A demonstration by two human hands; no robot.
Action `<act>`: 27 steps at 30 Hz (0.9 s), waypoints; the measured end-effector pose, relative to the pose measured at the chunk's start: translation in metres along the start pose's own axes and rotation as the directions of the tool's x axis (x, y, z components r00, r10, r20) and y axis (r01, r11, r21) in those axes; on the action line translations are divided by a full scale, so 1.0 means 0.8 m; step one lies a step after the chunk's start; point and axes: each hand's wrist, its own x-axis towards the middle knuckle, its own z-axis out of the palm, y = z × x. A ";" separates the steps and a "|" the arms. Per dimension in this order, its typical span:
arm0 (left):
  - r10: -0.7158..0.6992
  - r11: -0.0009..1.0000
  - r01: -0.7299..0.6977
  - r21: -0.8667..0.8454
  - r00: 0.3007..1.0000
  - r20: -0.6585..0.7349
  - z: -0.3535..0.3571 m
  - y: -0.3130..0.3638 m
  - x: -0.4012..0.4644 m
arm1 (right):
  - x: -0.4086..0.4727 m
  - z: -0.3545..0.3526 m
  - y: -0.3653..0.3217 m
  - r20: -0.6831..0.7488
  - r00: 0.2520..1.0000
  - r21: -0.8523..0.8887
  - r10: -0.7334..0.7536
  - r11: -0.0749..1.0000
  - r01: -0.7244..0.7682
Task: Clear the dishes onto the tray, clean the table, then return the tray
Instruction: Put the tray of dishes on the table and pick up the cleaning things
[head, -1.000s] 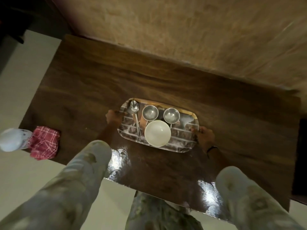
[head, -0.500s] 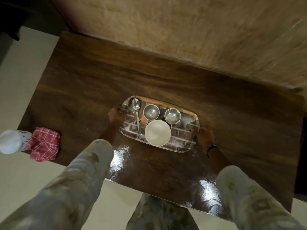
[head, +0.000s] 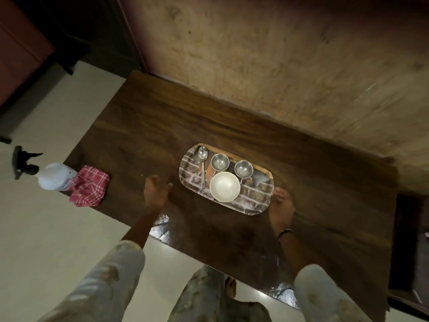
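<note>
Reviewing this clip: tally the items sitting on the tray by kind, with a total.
Spoon: 1
Steel cups: 2
White bowl: 1
Total on the tray: 4

Oval brick-patterned tray (head: 253, 201) flat on dark wooden table (head: 325, 205), toward its middle. On tray: white bowl (head: 224, 186) upright at near edge, two small steel cups (head: 219, 161) (head: 243, 169) side by side behind it, steel spoon (head: 202, 163) lying lengthwise at left, bowl end farthest away.
</note>
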 end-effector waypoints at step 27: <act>-0.028 0.999 0.027 0.021 0.997 0.066 -0.407 -0.212 0.147 | -0.307 0.417 -0.249 0.690 0.723 -0.316 -0.042 0.881 0.353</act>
